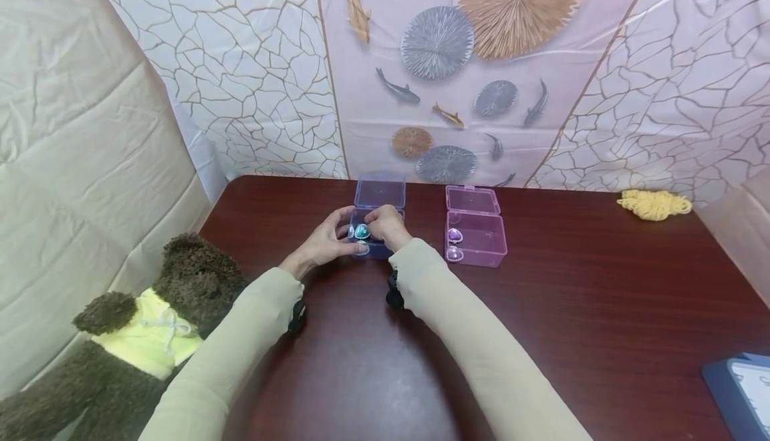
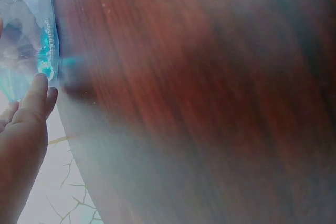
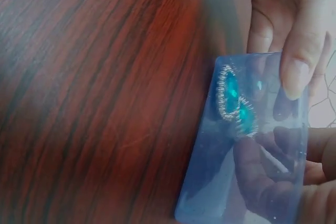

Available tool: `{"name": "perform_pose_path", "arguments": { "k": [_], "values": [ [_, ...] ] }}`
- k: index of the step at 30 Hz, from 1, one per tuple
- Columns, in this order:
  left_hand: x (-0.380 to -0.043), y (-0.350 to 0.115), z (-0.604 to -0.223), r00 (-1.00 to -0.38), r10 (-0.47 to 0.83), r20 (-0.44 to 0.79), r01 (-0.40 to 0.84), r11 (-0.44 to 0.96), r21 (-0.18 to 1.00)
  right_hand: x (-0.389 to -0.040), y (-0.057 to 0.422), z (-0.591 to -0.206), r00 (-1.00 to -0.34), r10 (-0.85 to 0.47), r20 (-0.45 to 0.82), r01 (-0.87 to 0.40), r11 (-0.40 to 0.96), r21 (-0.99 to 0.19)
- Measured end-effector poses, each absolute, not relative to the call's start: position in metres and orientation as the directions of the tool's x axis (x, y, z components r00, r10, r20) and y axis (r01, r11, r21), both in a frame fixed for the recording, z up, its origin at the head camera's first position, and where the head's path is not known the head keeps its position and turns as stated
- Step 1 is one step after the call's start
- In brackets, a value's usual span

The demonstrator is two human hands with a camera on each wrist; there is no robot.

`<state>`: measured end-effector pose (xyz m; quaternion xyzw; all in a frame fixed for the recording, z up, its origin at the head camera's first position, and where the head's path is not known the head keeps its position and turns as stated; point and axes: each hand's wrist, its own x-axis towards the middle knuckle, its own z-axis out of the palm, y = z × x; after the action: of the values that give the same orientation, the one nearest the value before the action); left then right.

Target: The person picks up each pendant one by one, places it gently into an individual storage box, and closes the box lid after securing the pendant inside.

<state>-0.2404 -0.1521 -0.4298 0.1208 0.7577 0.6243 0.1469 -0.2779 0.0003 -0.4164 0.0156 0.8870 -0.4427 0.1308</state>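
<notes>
A clear blue plastic box [image 1: 375, 250] stands with its lid [image 1: 380, 194] raised at the back. My left hand [image 1: 325, 237] holds it at its left end, thumb over the front wall and the other fingers along the side. Inside, at the left, lie teal gems [image 1: 362, 232] with silvery beaded edges. My right hand [image 1: 390, 227] reaches into the box with curled fingers. In the right wrist view its fingertips [image 3: 249, 156] meet the lower teal gem [image 3: 245, 119], seen through the wall; the grip is partly hidden.
To the right stands an open pink plastic box [image 1: 490, 244] with purple gems [image 1: 455, 235] at its left side. Yellow yarn [image 1: 654, 205] lies at the back right. A brown teddy bear [image 1: 201, 280] sits at the left. A blue-edged object [image 1: 736, 387] is at the right front.
</notes>
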Motion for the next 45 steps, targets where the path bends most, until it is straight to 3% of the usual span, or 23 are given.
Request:
{"name": "perform_pose_path", "arguments": {
  "k": [4, 6, 9, 12, 15, 17, 20, 27, 36, 45],
  "values": [
    [-0.240, -0.152, -0.431, -0.928, 0.367, -0.062, 0.009, 0.187, 0.982, -0.282, 0.001, -0.421, -0.957, -0.111, -0.269, 0.146, 0.617, -0.774],
    [-0.240, -0.152, -0.432, -0.929, 0.365, -0.063, 0.008, 0.191, 0.982, -0.271, 0.001, -0.405, -0.946, -0.113, -0.304, 0.171, 0.623, -0.763],
    [-0.240, -0.152, -0.432, -0.928, 0.367, -0.062, 0.012, 0.197, 0.980, -0.258, 0.007, -0.389, -0.968, -0.102, -0.228, 0.128, 0.581, -0.804],
    [-0.240, -0.151, -0.431, -0.930, 0.364, -0.061, 0.011, 0.191, 0.982, -0.254, 0.014, -0.382, -0.993, 0.002, -0.119, 0.111, 0.386, -0.916],
    [-0.240, -0.151, -0.430, -0.932, 0.357, -0.057, 0.010, 0.182, 0.983, -0.257, 0.022, -0.382, -0.976, 0.209, -0.059, 0.084, 0.112, -0.990],
    [-0.239, -0.152, -0.429, -0.934, 0.352, -0.056, 0.009, 0.180, 0.984, -0.261, 0.026, -0.385, -0.940, 0.332, -0.074, 0.075, -0.010, -0.997],
    [-0.238, -0.153, -0.429, -0.937, 0.344, -0.063, 0.007, 0.196, 0.981, -0.267, 0.030, -0.390, -0.893, 0.426, -0.145, 0.121, -0.084, -0.989],
    [-0.238, -0.151, -0.429, -0.939, 0.337, -0.071, -0.001, 0.203, 0.979, -0.275, 0.035, -0.396, -0.892, 0.379, -0.247, 0.237, -0.074, -0.969],
    [-0.237, -0.150, -0.428, -0.940, 0.334, -0.070, 0.002, 0.211, 0.978, -0.273, 0.036, -0.395, -0.922, 0.315, -0.224, 0.207, -0.087, -0.975],
    [-0.237, -0.150, -0.430, -0.950, 0.308, -0.053, 0.023, 0.238, 0.971, -0.254, 0.043, -0.393, -0.951, 0.224, -0.215, 0.174, -0.190, -0.966]
  ]
}}
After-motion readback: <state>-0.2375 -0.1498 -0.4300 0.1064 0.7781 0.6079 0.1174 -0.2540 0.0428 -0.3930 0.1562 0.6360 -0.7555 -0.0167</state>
